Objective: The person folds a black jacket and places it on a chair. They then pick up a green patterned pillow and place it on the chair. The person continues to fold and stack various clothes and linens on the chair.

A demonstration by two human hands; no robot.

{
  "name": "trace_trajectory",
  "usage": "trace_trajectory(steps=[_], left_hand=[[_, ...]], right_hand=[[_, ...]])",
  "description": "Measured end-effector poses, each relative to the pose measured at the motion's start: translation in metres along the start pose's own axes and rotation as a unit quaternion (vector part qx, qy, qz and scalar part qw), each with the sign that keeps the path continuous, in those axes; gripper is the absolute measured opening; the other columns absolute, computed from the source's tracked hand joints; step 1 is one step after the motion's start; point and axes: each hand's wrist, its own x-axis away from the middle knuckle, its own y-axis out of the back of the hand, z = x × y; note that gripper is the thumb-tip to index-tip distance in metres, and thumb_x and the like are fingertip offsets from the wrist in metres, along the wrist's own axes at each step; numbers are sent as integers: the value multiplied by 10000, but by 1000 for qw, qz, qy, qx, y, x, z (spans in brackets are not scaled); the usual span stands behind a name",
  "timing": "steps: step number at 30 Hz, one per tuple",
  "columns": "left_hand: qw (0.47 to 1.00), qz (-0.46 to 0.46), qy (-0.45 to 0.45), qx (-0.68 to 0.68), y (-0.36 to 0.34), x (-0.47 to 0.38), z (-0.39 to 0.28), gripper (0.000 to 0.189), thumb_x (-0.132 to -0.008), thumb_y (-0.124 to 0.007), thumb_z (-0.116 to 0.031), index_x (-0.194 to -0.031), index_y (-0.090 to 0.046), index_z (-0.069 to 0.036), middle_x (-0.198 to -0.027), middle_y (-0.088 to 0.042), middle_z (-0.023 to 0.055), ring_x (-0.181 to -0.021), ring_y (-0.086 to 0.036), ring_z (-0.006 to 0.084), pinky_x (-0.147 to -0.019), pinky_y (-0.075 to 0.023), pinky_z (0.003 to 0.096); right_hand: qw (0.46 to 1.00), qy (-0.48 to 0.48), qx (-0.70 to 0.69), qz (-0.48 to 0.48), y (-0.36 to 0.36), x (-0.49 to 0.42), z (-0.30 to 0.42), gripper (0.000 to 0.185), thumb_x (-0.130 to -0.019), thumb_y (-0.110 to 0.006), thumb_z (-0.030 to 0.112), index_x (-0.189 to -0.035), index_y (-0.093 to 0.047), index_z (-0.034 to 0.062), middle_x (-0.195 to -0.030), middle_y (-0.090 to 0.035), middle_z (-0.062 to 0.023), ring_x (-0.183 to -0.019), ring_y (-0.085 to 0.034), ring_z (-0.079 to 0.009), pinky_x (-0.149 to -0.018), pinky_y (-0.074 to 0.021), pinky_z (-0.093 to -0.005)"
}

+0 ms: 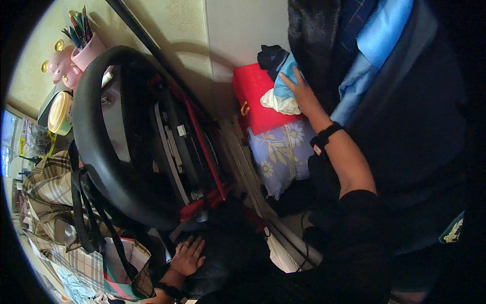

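My right hand reaches forward at the upper right, its fingers spread on a light blue cloth. A dark cloth and a white cloth touch the blue one. This small pile rests on a bright red bag or packet. Beneath the red item lies a purple floral fabric bundle. Near the bottom, my left hand lies flat on dark fabric, fingers apart, with nothing seen in its grasp.
Dark garments and a blue one hang at right. A black ring-shaped frame with red bars stands left of centre. Beyond it are a pink bear figure, a pencil cup, a lidded tub and a plaid bag.
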Motion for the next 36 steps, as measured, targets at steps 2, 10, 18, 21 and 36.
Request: trace_trajectory(steps=[2,10,18,21,36], left_hand=[[1000,0,5,15,-4,1,1,553,-865,-571,-371,-1344,-514,-100,-1399,-489,84,-1251,-468,317,-995,-349,480],[999,-14,31,25,-8,2,0,524,-873,-570,-388,-1325,-541,-123,-1353,-534,77,-1222,-501,298,-1000,-380,456],[999,-34,18,34,-8,1,2,504,-874,-570,-378,-1308,-557,-122,-1353,-535,65,-1219,-496,277,-1003,-379,429],[999,-41,10,28,-7,1,1,495,-874,-569,-375,-1298,-564,-119,-1354,-535,65,-1233,-481,270,-1013,-371,423],[997,-23,12,77,18,-9,-10,480,-883,-592,-305,-1303,-538,-80,-1360,-517,90,-1286,-443,310,-1067,-360,434]], right_hand=[[997,38,28,-54,-21,-25,-6,649,-835,-507,-78,-1349,-522,318,-1542,-250,-155,-1318,-413,-388,-1069,-382,-392],[981,-87,-113,129,-119,-75,-42,470,-875,-558,65,-1293,-571,279,-1507,-330,-113,-1339,-394,-294,-1095,-331,-342],[989,-10,-31,145,-127,-71,-51,204,-792,-605,137,-983,-671,160,-1032,-608,-168,-838,-660,-364,-706,-544,-425],[966,120,126,193,-91,-56,-36,245,-781,-605,89,-1017,-659,123,-1045,-604,-171,-859,-662,-346,-691,-550,-386],[966,113,-77,221,60,95,56,222,-795,-567,74,-1005,-567,146,-1023,-541,-107,-886,-629,-345,-726,-518,-445]])
